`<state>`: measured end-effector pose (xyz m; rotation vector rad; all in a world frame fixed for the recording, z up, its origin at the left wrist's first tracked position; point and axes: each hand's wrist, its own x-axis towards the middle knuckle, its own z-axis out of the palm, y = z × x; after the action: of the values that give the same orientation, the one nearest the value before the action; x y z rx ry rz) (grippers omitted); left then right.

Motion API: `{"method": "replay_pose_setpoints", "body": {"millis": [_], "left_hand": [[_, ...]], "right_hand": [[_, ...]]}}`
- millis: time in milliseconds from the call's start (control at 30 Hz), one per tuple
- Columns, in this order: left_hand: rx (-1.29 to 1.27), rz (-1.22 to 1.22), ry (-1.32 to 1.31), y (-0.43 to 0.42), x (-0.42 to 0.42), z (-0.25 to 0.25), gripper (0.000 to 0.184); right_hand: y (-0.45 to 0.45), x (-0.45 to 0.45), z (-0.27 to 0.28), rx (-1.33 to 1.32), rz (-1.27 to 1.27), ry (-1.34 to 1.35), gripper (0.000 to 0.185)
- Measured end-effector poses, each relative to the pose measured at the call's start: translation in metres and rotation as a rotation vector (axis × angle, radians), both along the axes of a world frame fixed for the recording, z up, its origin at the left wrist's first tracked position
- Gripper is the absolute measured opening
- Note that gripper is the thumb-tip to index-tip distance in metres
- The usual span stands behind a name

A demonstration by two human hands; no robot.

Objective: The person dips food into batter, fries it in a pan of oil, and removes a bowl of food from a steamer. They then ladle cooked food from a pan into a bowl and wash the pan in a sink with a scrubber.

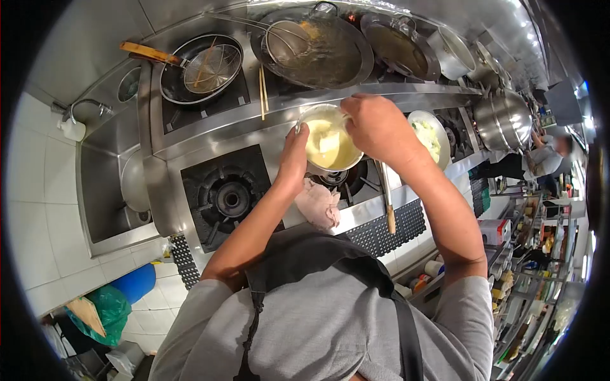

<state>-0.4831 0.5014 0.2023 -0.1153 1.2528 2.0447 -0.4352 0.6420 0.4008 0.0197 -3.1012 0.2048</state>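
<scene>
A metal pot [325, 170] of yellow liquid, with a pale block [329, 142] in it, is over the stove in front of me. At its left rim is my left hand [295, 155], its fingers closed on the pot's edge. My right hand [376, 125] is closed at the upper right rim; what its fingers hold is hidden. A pinkish cloth [318, 204] lies just below the pot. Right of the pot, a brush-like tool with a wooden handle [391, 219] rests across the stove's front.
Behind are a wok [343, 63] with a strainer [287, 42], a black pan [175, 82] and chopsticks [262, 94]. A bowl of pale green food [427, 136] and a steel pot [503, 120] stand right. A sink [101, 184] is left; another person [545, 160] is far right.
</scene>
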Motion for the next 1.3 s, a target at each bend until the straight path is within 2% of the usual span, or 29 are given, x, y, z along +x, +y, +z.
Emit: {"method": "replay_pose_setpoints", "body": {"millis": [67,133,200,233,300,467,667,800,1000,1100,1300], "left_hand": [[-0.054,-0.026,0.015,0.0,0.005,0.033,0.066],[-0.054,-0.031,0.022,0.006,0.001,0.032,0.065],[0.008,-0.027,0.02,0.016,-0.009,0.006,0.073],[0.043,-0.031,0.018,0.016,-0.011,0.01,0.075],[0.131,-0.062,0.012,0.016,-0.011,0.02,0.069],[0.12,-0.04,0.02,0.018,-0.015,0.026,0.063],[-0.017,0.0,-0.041,0.015,-0.013,0.055,0.067],[-0.049,0.012,-0.047,0.013,-0.017,0.063,0.068],[0.004,-0.018,-0.102,0.018,-0.026,0.056,0.073],[0.017,-0.009,-0.091,0.02,-0.036,0.059,0.063],[-0.012,-0.089,-0.104,0.029,-0.056,0.05,0.055]], "right_hand": [[0.003,-0.003,0.015,0.004,0.016,0.015,0.019],[0.006,-0.006,0.027,0.026,0.043,0.049,0.018],[0.008,-0.007,0.035,0.064,0.079,0.102,0.02],[0.01,-0.008,0.038,0.065,0.082,0.101,0.017],[0.01,-0.01,0.047,0.021,0.058,0.085,0.017],[0.015,-0.013,0.059,-0.024,0.087,0.126,0.016],[0.029,-0.028,0.008,0.03,0.123,0.031,0.019],[0.033,-0.037,0.008,-0.032,0.116,0.1,0.019],[0.043,-0.057,0.037,-0.132,0.146,0.125,0.018],[0.051,-0.072,0.05,-0.158,0.201,0.168,0.018],[0.069,-0.114,0.088,-0.072,0.118,0.217,0.021]]}}
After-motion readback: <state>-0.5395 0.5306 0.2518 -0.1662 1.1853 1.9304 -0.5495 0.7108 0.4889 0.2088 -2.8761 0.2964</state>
